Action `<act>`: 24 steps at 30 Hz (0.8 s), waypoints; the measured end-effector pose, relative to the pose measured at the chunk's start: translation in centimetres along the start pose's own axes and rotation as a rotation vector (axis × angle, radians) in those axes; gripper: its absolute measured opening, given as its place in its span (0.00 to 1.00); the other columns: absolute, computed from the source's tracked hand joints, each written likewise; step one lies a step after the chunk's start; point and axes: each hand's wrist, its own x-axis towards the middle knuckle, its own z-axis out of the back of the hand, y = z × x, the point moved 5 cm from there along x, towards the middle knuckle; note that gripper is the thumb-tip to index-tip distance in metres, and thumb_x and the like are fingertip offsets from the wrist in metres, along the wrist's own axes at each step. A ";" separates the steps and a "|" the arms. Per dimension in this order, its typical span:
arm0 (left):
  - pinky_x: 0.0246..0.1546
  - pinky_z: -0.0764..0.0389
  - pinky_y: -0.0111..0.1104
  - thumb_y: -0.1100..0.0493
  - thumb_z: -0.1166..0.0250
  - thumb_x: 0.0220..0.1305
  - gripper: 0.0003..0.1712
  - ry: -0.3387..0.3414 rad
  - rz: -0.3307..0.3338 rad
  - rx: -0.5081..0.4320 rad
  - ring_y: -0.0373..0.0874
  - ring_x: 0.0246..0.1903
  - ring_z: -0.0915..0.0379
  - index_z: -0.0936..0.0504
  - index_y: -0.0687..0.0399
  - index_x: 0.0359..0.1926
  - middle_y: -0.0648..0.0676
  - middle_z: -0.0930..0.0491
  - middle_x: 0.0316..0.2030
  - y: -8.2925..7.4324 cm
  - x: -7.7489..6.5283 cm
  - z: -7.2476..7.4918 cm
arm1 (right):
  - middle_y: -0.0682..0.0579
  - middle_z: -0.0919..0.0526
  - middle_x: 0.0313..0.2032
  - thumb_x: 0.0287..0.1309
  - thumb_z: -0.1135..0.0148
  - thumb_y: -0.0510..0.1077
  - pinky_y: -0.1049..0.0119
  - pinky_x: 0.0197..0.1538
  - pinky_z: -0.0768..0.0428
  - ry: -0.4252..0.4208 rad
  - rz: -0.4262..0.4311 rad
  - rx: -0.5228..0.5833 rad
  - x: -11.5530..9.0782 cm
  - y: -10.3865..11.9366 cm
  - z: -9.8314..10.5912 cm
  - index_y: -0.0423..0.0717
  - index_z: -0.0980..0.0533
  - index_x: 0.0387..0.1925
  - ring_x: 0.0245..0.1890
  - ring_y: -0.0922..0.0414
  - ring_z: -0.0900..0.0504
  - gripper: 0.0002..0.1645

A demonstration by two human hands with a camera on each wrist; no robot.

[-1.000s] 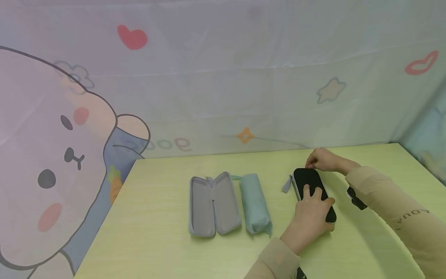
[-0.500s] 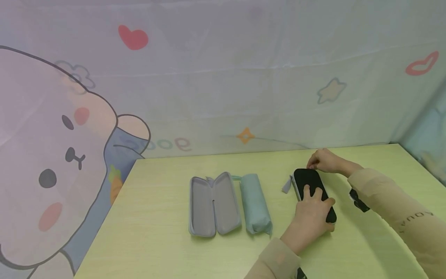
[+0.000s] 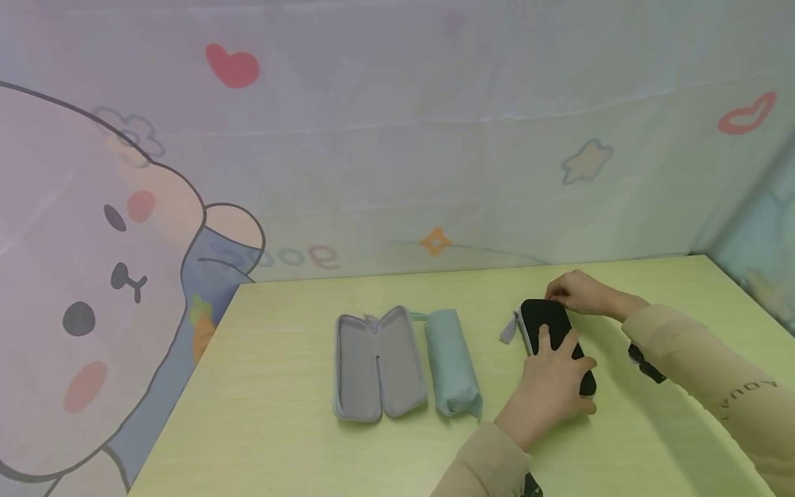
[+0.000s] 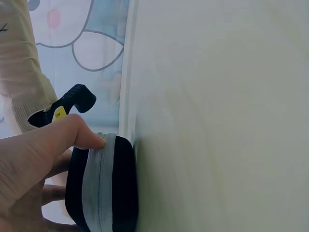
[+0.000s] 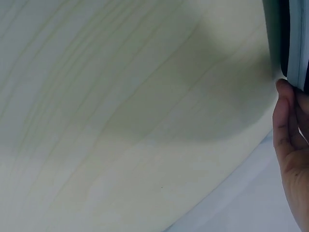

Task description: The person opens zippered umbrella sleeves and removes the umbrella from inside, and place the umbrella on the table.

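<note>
A black pencil case (image 3: 549,323) with a grey zipper band (image 4: 100,188) lies at the right of the table. My left hand (image 3: 546,383) holds it, fingers spread over its top and thumb at the near end, beside the zipper in the left wrist view. At the far end, my right hand (image 3: 580,291) pinches at the zipper with thumb and fingertips; the bit between them is hidden. In the right wrist view, that hand's fingertips (image 5: 285,89) meet the end of the grey band. A grey fabric tab (image 3: 509,328) sticks out from the case's far left corner.
A grey pencil case (image 3: 400,362) lies unfolded, its two halves showing, left of a mint green pencil pouch (image 3: 453,362). Both lie left of the black case on the pale yellow-green table (image 3: 279,442). A printed cloth (image 3: 397,172) hangs behind the table.
My right hand has shifted slightly to the right along the black case's far end. The left hand keeps its hold, and the other two cases stay put.
</note>
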 end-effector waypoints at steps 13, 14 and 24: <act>0.34 0.18 0.31 0.31 0.31 0.48 0.29 -0.010 0.015 -0.012 0.56 0.71 0.46 0.24 0.18 0.54 0.42 0.37 0.66 -0.2 0.0 0.0 | 0.45 0.14 0.29 0.60 0.45 0.30 0.71 0.24 0.25 -0.043 -0.092 0.072 -0.6 -0.1 0.0 0.36 0.16 0.34 0.20 0.64 0.22 0.10; 0.35 0.17 0.31 0.31 0.30 0.48 0.29 -0.009 0.020 -0.010 0.55 0.71 0.46 0.24 0.18 0.54 0.42 0.37 0.66 -0.2 0.0 0.0 | 0.44 0.14 0.29 0.60 0.45 0.30 0.71 0.24 0.25 -0.049 -0.099 0.078 -0.7 -0.1 0.0 0.36 0.16 0.34 0.20 0.64 0.22 0.10; 0.35 0.17 0.30 0.32 0.30 0.47 0.29 -0.011 0.039 -0.005 0.55 0.71 0.46 0.23 0.19 0.54 0.43 0.36 0.65 -0.4 -0.1 0.1 | 0.40 0.13 0.31 0.59 0.43 0.30 0.70 0.25 0.24 -0.055 -0.168 0.118 -1.0 0.0 0.0 0.33 0.16 0.36 0.22 0.60 0.19 0.10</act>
